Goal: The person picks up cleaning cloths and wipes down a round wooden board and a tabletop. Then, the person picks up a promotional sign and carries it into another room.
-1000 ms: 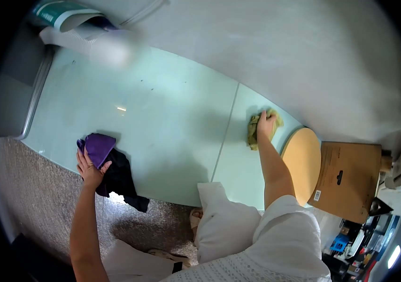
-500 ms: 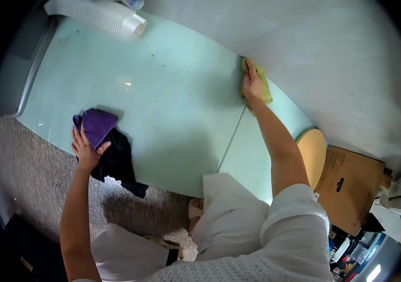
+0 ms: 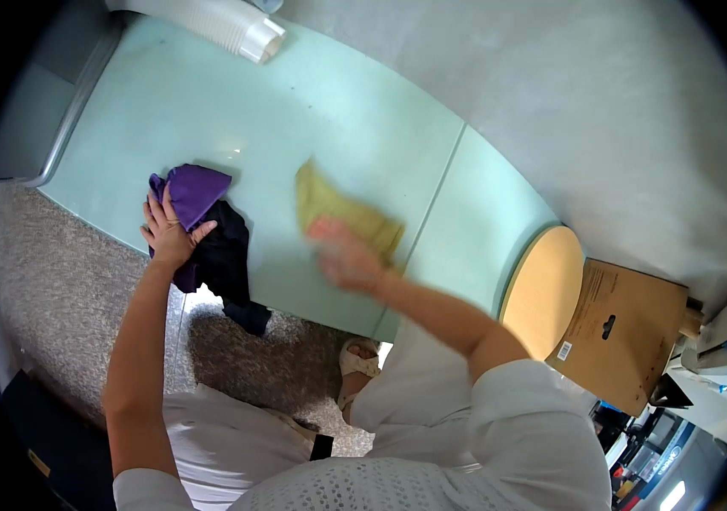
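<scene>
My left hand point(image 3: 169, 236) lies with fingers spread on a bundle of purple cloth point(image 3: 197, 189) at the near-left edge of the pale green glass tabletop point(image 3: 270, 136). A black garment-like cloth point(image 3: 226, 255) trails from the bundle over the edge. My right hand point(image 3: 348, 254), smeared by motion, is closed on a yellow-green cleaning cloth point(image 3: 348, 211) near the middle of the tabletop. Much of that cloth fans out flat on the glass beyond my fingers.
A white ribbed tube point(image 3: 219, 27) lies at the far-left end. To the right are a round wooden board point(image 3: 544, 294) and a cardboard box point(image 3: 623, 328). A seam point(image 3: 438, 192) crosses the tabletop. A grey wall point(image 3: 568, 102) borders its far side.
My right hand has swept the yellow-green cloth from the far edge by the wall toward me and to the left. My left hand stays on the purple cloth; the whole view has shifted slightly.
</scene>
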The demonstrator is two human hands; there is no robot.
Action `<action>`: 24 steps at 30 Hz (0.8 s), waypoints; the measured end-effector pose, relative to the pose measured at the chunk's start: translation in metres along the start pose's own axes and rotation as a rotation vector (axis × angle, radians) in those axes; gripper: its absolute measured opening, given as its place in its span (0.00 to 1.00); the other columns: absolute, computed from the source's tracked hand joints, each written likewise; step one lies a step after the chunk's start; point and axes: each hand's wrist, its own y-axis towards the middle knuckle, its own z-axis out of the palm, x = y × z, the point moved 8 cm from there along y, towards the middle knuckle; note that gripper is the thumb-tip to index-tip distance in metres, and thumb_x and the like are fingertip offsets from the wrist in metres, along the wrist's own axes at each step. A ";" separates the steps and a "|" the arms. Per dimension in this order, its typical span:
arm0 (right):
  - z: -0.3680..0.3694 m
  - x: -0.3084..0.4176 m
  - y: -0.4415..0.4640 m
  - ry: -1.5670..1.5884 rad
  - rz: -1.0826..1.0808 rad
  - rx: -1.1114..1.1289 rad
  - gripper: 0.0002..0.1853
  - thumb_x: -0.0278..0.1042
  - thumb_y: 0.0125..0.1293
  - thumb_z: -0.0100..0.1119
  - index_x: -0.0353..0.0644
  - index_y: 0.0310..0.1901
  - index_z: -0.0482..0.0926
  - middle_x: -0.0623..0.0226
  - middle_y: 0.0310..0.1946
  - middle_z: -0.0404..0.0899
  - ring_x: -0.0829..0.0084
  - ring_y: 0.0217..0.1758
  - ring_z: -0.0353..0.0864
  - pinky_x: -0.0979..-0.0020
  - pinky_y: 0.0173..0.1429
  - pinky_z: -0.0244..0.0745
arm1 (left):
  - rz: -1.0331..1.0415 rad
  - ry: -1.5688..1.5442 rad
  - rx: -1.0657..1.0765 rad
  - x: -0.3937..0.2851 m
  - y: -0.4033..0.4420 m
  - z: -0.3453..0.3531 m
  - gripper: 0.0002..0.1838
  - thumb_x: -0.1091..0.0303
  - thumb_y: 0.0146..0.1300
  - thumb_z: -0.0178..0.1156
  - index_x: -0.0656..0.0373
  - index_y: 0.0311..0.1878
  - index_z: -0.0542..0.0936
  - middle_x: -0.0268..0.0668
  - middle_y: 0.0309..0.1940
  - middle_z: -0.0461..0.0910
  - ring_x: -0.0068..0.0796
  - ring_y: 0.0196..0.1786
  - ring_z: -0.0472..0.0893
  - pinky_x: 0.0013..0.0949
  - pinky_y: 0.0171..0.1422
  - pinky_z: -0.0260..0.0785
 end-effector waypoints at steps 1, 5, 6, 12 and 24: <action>0.027 0.033 -0.010 0.050 -0.097 0.114 0.25 0.31 0.60 0.52 0.39 0.61 0.66 0.53 0.61 0.64 0.58 0.69 0.57 0.60 0.72 0.50 | -0.009 0.002 0.014 0.000 -0.001 0.001 0.62 0.25 0.38 0.57 0.42 0.71 0.38 0.51 0.71 0.35 0.58 0.72 0.38 0.71 0.65 0.35; 0.057 0.084 -0.028 -0.101 -0.163 -0.013 0.29 0.36 0.60 0.55 0.41 0.63 0.62 0.53 0.63 0.59 0.57 0.70 0.54 0.57 0.71 0.49 | -0.027 -0.013 0.034 -0.001 -0.001 -0.002 0.63 0.25 0.36 0.58 0.40 0.71 0.38 0.50 0.71 0.34 0.58 0.72 0.36 0.71 0.65 0.33; 0.058 0.082 -0.026 -0.128 -0.146 0.003 0.30 0.36 0.60 0.55 0.41 0.64 0.61 0.53 0.64 0.58 0.57 0.70 0.53 0.57 0.71 0.48 | -0.036 -0.021 0.045 -0.001 -0.002 -0.002 0.63 0.24 0.35 0.58 0.40 0.71 0.38 0.49 0.71 0.34 0.57 0.72 0.35 0.70 0.66 0.33; 0.025 0.031 -0.011 -0.272 0.132 0.056 0.29 0.34 0.61 0.51 0.36 0.64 0.60 0.49 0.63 0.58 0.55 0.70 0.52 0.54 0.72 0.45 | -0.038 -0.065 0.039 -0.004 -0.005 -0.008 0.62 0.26 0.35 0.60 0.39 0.71 0.41 0.48 0.72 0.34 0.55 0.73 0.35 0.68 0.67 0.32; -0.177 -0.184 0.032 -0.282 0.728 -0.622 0.33 0.53 0.65 0.46 0.38 0.65 0.58 0.49 0.66 0.53 0.52 0.70 0.50 0.60 0.72 0.47 | -0.010 -0.136 -0.041 -0.011 -0.008 -0.020 0.62 0.26 0.33 0.60 0.41 0.71 0.45 0.51 0.71 0.37 0.58 0.72 0.38 0.69 0.66 0.33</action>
